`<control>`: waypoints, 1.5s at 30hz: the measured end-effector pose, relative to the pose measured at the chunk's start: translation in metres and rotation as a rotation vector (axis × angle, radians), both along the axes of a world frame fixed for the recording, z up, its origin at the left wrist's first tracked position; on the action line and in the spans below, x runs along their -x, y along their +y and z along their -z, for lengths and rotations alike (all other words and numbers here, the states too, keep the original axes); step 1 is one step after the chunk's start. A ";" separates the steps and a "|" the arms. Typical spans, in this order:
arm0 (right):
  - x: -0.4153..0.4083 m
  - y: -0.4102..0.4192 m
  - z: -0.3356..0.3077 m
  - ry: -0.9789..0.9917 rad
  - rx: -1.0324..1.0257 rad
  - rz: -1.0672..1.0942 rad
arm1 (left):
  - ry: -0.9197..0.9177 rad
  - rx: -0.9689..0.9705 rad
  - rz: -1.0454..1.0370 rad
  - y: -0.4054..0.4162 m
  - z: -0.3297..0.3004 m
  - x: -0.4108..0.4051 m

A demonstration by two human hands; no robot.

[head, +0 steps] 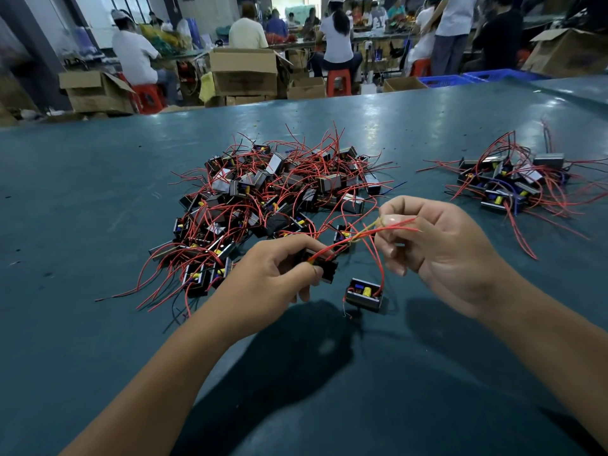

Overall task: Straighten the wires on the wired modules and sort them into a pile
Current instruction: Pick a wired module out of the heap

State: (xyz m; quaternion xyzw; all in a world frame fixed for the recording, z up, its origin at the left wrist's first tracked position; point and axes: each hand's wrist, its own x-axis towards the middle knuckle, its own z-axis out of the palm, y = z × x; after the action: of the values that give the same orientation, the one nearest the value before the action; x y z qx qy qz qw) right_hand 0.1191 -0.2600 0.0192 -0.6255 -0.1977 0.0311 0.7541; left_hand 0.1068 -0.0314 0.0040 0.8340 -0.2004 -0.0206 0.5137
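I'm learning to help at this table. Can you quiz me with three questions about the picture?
1. True or false: the left hand grips a small black wired module.
2. What does the right hand pinch? A) thin red wires B) a screwdriver
3. Which heap of black modules with red wires is bigger: the middle pile or the right pile?

Key: 1 true. 2 A. 3 the middle pile.
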 end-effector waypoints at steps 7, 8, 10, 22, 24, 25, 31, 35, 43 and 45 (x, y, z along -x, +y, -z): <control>-0.001 -0.011 -0.014 0.038 -0.203 -0.209 | 0.188 0.340 -0.100 0.003 0.005 -0.006; -0.003 -0.013 -0.015 0.031 -0.190 -0.208 | 0.188 0.349 -0.106 0.004 0.004 -0.007; -0.004 -0.014 -0.011 -0.004 -0.051 -0.177 | 0.175 0.317 -0.083 0.005 0.003 -0.007; -0.008 -0.010 -0.010 0.178 -0.141 0.118 | 0.188 0.379 -0.110 0.013 -0.004 -0.008; -0.009 -0.011 -0.012 0.201 -0.214 0.131 | 0.290 0.370 -0.143 0.014 -0.001 -0.009; -0.009 -0.011 -0.012 0.201 -0.201 0.134 | 0.317 0.342 -0.159 0.014 0.001 -0.010; -0.013 -0.009 -0.011 0.163 -0.259 0.217 | 0.215 -0.071 -0.204 0.023 0.011 -0.015; -0.014 -0.011 -0.009 0.099 -0.138 0.281 | 0.148 -0.211 -0.149 0.024 0.012 -0.015; -0.008 -0.002 0.007 0.062 0.126 0.184 | 0.183 0.201 -0.140 0.019 0.006 -0.012; -0.007 -0.001 0.009 0.044 0.195 0.141 | 0.054 0.074 -0.102 0.020 0.005 -0.012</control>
State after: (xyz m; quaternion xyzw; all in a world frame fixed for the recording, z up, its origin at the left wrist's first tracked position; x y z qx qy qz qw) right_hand 0.1262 -0.2611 0.0106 -0.7073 -0.1325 0.0108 0.6943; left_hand 0.1186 -0.0117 -0.0006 0.8228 -0.1441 -0.0094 0.5497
